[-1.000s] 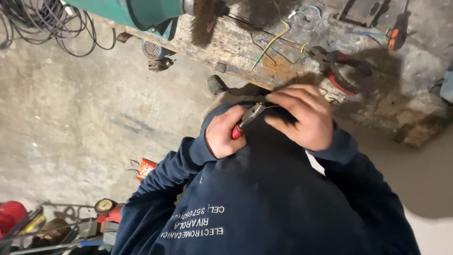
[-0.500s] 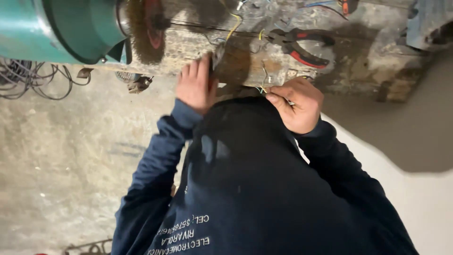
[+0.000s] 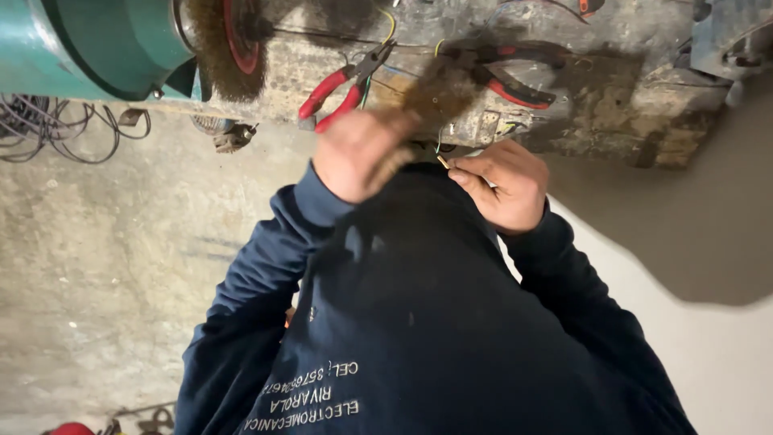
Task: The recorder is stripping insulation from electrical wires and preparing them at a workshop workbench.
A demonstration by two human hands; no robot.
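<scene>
1. Head camera, looking down: at far left a teal machine housing (image 3: 97,40) sits at the workbench (image 3: 628,121) edge, with a wire brush wheel (image 3: 221,44) on its right end.
2. Red-handled pliers (image 3: 342,84) lie on the bench just above the left hand (image 3: 362,153).
3. That hand is raised at the bench's near edge, wrist bent, blurred; whether its fingers grip anything cannot be told.
4. A second, darker pair of red-handled pliers (image 3: 503,68) lies to the right, near the first.
5. The right hand (image 3: 503,185) is curled, fingertips pinched on a thin wire end (image 3: 442,160), just beside the left hand and below the bench edge.
6. Both dark blue sleeves angle inward from a dark blue sweatshirt (image 3: 419,322).
7. Open concrete floor (image 3: 105,266) spreads on the left.
</scene>
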